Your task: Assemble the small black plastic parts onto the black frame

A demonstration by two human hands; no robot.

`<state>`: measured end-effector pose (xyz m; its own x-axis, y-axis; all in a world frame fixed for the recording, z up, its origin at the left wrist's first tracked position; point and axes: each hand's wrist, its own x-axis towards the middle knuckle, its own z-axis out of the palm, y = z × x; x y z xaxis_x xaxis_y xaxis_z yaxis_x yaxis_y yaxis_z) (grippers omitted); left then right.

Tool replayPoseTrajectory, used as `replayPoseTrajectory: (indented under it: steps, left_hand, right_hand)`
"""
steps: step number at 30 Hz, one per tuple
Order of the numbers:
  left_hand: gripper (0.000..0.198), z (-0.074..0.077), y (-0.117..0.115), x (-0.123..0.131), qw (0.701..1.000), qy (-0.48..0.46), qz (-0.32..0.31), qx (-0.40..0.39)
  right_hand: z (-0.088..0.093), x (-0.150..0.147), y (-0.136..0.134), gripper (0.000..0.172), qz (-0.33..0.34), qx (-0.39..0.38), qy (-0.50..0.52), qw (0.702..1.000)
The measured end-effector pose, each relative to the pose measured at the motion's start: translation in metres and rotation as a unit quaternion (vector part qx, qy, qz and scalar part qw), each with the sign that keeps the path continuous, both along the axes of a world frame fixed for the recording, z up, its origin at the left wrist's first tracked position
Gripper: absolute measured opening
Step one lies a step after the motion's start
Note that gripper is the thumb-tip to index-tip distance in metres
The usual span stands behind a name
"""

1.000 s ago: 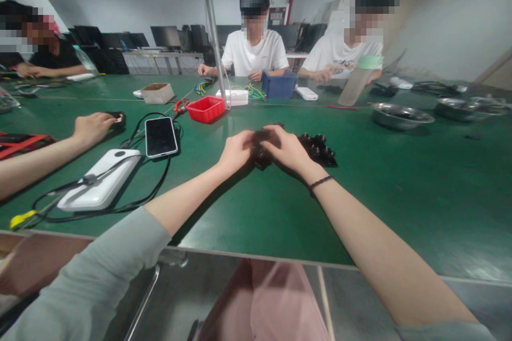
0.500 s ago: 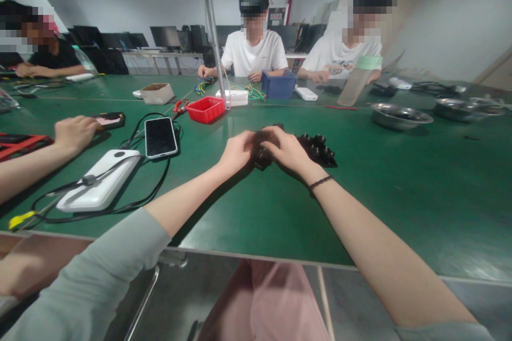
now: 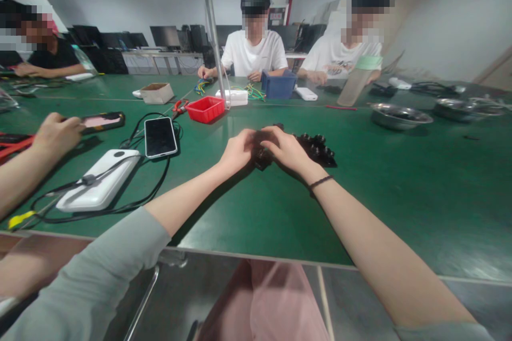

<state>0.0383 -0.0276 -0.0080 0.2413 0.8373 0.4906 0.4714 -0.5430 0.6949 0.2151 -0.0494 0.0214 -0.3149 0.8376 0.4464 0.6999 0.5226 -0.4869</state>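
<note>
My left hand [image 3: 239,147] and my right hand [image 3: 287,147] come together over the middle of the green table. Between them is a small black part [image 3: 263,159], with the fingers of both hands closed around it. Its exact kind is hard to make out, since the fingers and shadow cover much of it. Just right of my right hand lies a group of black parts with shiny round knobs [image 3: 319,148], partly behind that hand. A dark band circles my right wrist.
Left of my forearm lie a phone [image 3: 160,137], a white power bank [image 3: 100,181] and black cables. A co-worker's hand [image 3: 58,133] is at far left. Beyond stand a red tray [image 3: 206,110], a blue bin [image 3: 279,85], a bottle [image 3: 357,82] and a metal bowl [image 3: 401,117].
My hands stay almost in the same place on the black part. At the left, the co-worker's hand has moved left, toward the camera wearer's side, at the pink-and-black object.
</note>
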Motion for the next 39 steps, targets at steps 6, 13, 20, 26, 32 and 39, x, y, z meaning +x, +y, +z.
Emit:
replayPoseTrajectory:
  steps: [6, 13, 20, 26, 32, 39]
  left_hand:
    - [0.029, -0.001, 0.000, -0.001, 1.000, -0.008, -0.002, 0.000]
    - [0.037, 0.002, -0.001, 0.000, 1.000, -0.027, -0.008, -0.008]
    - [0.024, 0.006, -0.006, -0.001, 0.999, -0.037, -0.013, -0.023]
    - [0.015, 0.007, -0.007, -0.001, 1.000, -0.019, 0.004, 0.004]
    - [0.022, 0.007, -0.005, 0.000, 0.999, -0.046, 0.011, -0.011]
    - [0.036, 0.010, -0.008, 0.000, 0.997, -0.071, 0.000, -0.042]
  right_hand:
    - [0.000, 0.000, 0.000, 0.031, 0.009, 0.000, 0.007, 1.000]
    - [-0.002, 0.001, 0.001, 0.031, 0.012, 0.003, 0.007, 1.000]
    - [-0.004, 0.002, 0.003, 0.031, 0.012, 0.014, 0.022, 1.000]
    - [-0.008, 0.004, 0.007, 0.035, 0.024, 0.028, 0.069, 0.997]
    - [-0.007, 0.004, 0.010, 0.034, 0.001, 0.022, 0.131, 0.991]
    - [-0.009, 0.006, 0.016, 0.035, 0.005, 0.005, 0.219, 0.976]
